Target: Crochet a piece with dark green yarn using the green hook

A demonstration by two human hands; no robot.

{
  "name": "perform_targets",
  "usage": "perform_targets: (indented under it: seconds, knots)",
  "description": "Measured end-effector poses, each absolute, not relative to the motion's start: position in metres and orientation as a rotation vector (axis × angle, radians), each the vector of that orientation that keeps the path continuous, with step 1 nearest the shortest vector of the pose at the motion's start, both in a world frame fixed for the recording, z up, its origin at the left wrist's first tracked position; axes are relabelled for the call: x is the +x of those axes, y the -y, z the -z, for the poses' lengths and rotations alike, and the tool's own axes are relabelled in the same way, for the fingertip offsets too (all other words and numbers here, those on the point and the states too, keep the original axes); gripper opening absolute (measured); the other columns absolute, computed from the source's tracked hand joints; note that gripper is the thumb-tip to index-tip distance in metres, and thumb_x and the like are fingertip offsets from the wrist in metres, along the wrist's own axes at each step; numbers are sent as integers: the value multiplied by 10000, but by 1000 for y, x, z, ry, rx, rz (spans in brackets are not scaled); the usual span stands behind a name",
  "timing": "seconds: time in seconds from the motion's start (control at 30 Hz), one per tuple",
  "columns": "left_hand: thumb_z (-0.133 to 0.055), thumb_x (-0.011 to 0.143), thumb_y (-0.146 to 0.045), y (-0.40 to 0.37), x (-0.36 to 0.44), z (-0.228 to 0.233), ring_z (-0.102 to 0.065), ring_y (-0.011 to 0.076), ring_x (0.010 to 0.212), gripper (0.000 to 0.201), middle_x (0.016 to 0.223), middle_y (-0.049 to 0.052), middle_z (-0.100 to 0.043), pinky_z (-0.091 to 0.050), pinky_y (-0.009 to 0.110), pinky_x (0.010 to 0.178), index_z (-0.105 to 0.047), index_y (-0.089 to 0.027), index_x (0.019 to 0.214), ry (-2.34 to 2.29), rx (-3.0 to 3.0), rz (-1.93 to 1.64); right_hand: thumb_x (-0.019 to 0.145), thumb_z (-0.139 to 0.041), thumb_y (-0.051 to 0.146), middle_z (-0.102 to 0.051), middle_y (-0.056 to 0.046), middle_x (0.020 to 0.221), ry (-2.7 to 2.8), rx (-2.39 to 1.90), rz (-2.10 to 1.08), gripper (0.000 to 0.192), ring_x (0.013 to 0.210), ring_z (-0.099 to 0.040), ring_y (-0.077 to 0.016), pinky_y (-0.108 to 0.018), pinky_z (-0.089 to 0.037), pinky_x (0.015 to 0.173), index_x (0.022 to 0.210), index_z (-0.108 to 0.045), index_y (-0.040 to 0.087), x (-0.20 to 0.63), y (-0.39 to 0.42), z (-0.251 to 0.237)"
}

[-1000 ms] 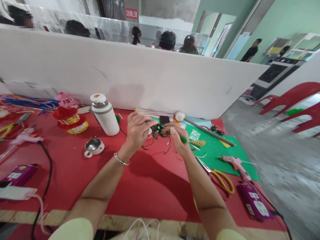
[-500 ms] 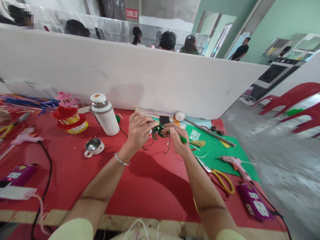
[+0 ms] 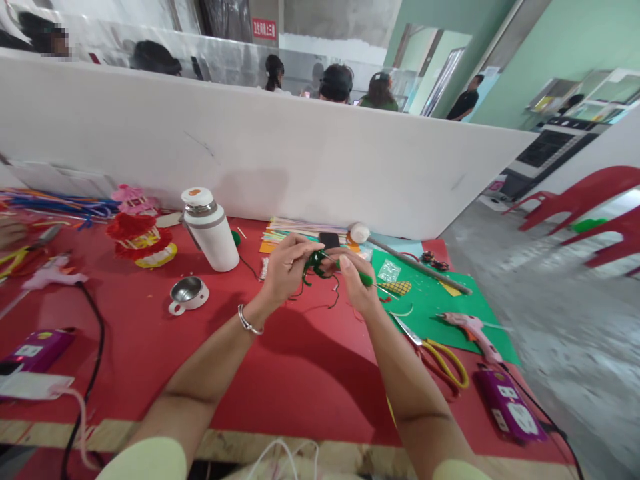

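Observation:
Pinched in my left hand (image 3: 286, 268) is a small dark green crocheted piece (image 3: 314, 262), from which loose yarn ends dangle over the red table. My right hand (image 3: 359, 288) grips a crochet hook (image 3: 367, 279) by its green handle. The thin metal shaft points left and its tip meets the green work. Fingers partly cover the piece, so the stitch at the tip cannot be made out. A dark strand (image 3: 247, 265) runs from my left hand toward a green yarn ball (image 3: 235, 237) behind the white flask.
A white flask (image 3: 213, 233) and a steel-lined cup (image 3: 189, 295) stand to the left. Yellow-handled scissors (image 3: 445, 360), a pink glue gun (image 3: 475, 330) and a purple box (image 3: 510, 403) lie to the right. A white partition (image 3: 300, 153) closes the table's back.
My left hand has shifted right and slightly down, its fingers now closer to the hook. Thin sticks behind it show more fully. The right hand has hardly moved.

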State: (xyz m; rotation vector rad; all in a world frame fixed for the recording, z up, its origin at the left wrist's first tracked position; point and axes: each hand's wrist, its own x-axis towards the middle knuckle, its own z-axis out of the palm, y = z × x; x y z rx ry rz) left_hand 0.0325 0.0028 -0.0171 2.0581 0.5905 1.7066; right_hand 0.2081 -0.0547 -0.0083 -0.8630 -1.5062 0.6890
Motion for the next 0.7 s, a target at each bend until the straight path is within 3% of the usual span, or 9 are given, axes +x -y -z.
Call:
perform_targets:
  seconds: [0.5, 0.7]
  knots:
    - [-782, 850, -341, 2, 52, 30, -654, 148, 860, 143, 919, 33, -707, -535, 262, 788, -802, -220, 923, -621, 1280, -1581, 1042, -476, 472, -721, -77, 1062, 1495, -856, -618, 403, 785, -716, -166, -310, -619, 672, 980, -788, 223, 202, 56, 8]
    - [-837, 794, -369, 5, 56, 28, -617, 111, 706, 184, 865, 13, -699, -519, 218, 600, -811, -229, 910, -545, 1071, -1501, 1055, -454, 427, -731, -93, 1079, 1538, -870, -482, 380, 871, -736, -194, -323, -617, 680, 1000, -770, 224, 202, 56, 10]
